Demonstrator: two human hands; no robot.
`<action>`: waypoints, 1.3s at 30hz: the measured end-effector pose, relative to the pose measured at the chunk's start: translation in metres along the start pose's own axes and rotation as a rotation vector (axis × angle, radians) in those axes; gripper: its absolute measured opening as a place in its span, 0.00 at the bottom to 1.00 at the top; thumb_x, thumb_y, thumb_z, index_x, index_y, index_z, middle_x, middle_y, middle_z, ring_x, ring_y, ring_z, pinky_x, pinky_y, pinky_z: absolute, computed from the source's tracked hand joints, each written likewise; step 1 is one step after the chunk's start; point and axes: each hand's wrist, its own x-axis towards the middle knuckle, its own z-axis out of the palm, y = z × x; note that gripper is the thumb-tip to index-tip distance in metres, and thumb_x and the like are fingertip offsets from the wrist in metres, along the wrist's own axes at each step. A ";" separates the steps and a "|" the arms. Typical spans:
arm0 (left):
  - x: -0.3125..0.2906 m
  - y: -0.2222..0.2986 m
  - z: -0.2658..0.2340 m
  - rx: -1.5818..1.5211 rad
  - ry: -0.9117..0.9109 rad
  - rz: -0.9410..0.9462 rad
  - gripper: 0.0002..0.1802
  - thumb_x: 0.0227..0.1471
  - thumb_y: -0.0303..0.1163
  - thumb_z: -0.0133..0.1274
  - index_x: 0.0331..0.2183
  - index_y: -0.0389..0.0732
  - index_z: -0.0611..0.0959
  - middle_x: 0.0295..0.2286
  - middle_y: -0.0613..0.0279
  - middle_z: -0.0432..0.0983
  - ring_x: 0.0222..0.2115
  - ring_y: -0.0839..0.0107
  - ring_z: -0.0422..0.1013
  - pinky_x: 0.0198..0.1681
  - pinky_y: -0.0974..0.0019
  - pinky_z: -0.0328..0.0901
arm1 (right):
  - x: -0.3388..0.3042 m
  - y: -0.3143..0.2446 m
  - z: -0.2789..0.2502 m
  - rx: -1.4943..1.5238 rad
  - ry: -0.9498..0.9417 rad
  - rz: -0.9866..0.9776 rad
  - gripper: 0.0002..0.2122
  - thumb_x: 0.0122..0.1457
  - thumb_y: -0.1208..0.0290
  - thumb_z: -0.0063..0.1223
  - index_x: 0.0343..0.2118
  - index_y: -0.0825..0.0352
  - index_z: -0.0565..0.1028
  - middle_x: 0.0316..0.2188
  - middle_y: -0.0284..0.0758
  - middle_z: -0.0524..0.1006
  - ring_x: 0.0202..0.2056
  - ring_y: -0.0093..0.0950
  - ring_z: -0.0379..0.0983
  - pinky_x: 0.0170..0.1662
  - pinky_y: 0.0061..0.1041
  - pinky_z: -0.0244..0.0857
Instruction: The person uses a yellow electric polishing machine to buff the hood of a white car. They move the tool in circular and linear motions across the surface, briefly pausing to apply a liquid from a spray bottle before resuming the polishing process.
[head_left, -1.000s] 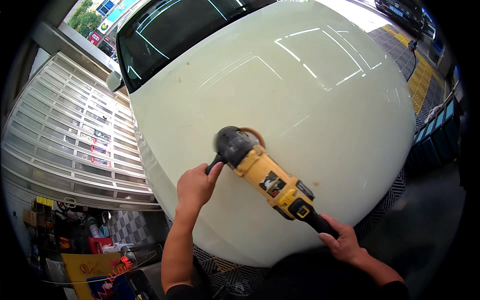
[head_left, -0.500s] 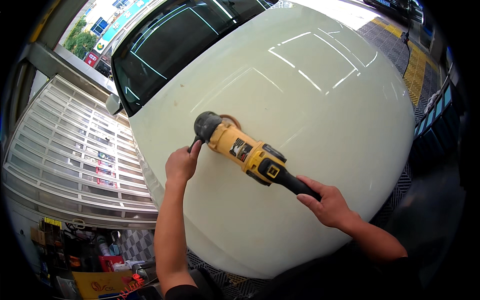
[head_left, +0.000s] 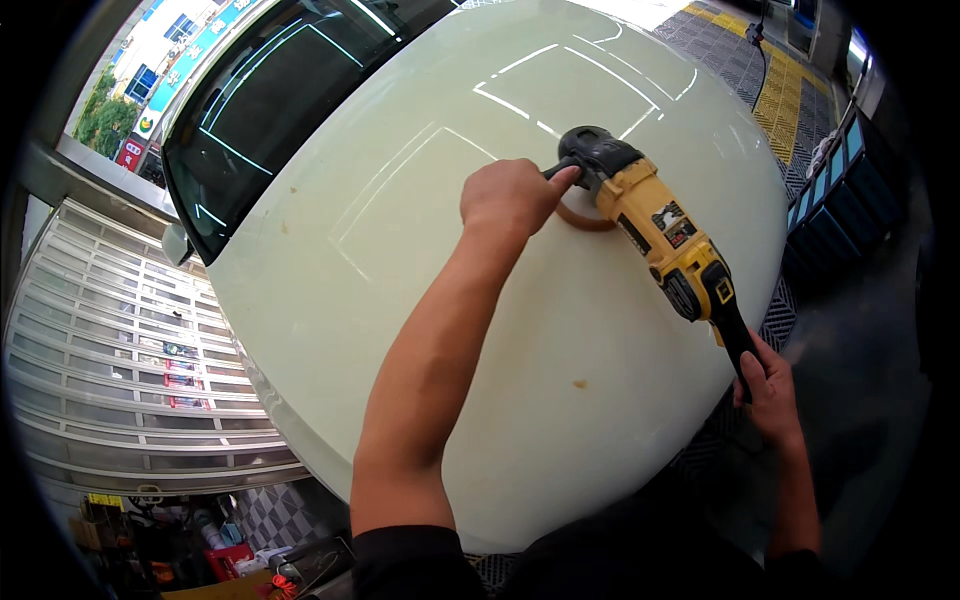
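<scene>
A yellow and black car polisher (head_left: 660, 220) lies slantwise over the pale hood (head_left: 400, 250) of a car. Its round brown pad (head_left: 585, 217) rests at the hood's surface, tilted, partly hidden by the tool's head. My left hand (head_left: 515, 197) is closed round the black side handle by the head. Lower right, my right hand (head_left: 768, 390) wraps the black rear grip near the hood's edge. Small tan smears (head_left: 580, 384) mark the paint.
The dark windshield (head_left: 290, 95) and a side mirror (head_left: 177, 243) are at upper left. A slatted metal shutter (head_left: 150, 350) stands on the left. Dark bins (head_left: 845, 190) stand beyond the hood's right edge. Cluttered tools and boxes (head_left: 230, 560) fill the lower left. A cable (head_left: 764, 70) hangs upper right.
Both hands have carried the polisher rightward across the hood, its head also moving farther away and its body turning steeper. A tan smear shows where the tool was. The view has shifted somewhat.
</scene>
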 end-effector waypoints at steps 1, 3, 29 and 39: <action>-0.007 -0.016 0.000 0.008 0.021 -0.015 0.47 0.69 0.76 0.43 0.33 0.42 0.93 0.30 0.55 0.88 0.37 0.52 0.84 0.40 0.50 0.77 | 0.001 -0.006 0.011 0.010 -0.032 -0.007 0.26 0.77 0.63 0.57 0.73 0.70 0.72 0.21 0.25 0.73 0.22 0.14 0.66 0.28 0.19 0.64; -0.032 -0.071 -0.001 -0.009 0.050 -0.101 0.48 0.68 0.78 0.42 0.33 0.41 0.93 0.32 0.51 0.89 0.37 0.50 0.85 0.39 0.49 0.77 | -0.001 -0.022 0.053 -0.024 -0.137 -0.004 0.27 0.76 0.64 0.59 0.73 0.69 0.72 0.26 0.24 0.74 0.25 0.14 0.67 0.31 0.20 0.66; -0.313 0.102 0.117 -0.417 -0.167 0.055 0.33 0.72 0.60 0.53 0.32 0.38 0.83 0.23 0.43 0.83 0.28 0.38 0.81 0.33 0.39 0.74 | -0.240 0.156 -0.164 -0.157 -0.148 0.173 0.42 0.64 0.32 0.66 0.63 0.72 0.79 0.48 0.36 0.88 0.50 0.26 0.83 0.55 0.31 0.75; -0.383 -0.040 0.099 -0.037 -0.008 -0.221 0.31 0.71 0.59 0.55 0.32 0.38 0.81 0.24 0.40 0.82 0.30 0.34 0.80 0.35 0.35 0.72 | -0.174 0.132 -0.044 -0.194 -0.532 -0.073 0.30 0.71 0.51 0.66 0.70 0.63 0.76 0.48 0.41 0.88 0.47 0.30 0.86 0.55 0.31 0.77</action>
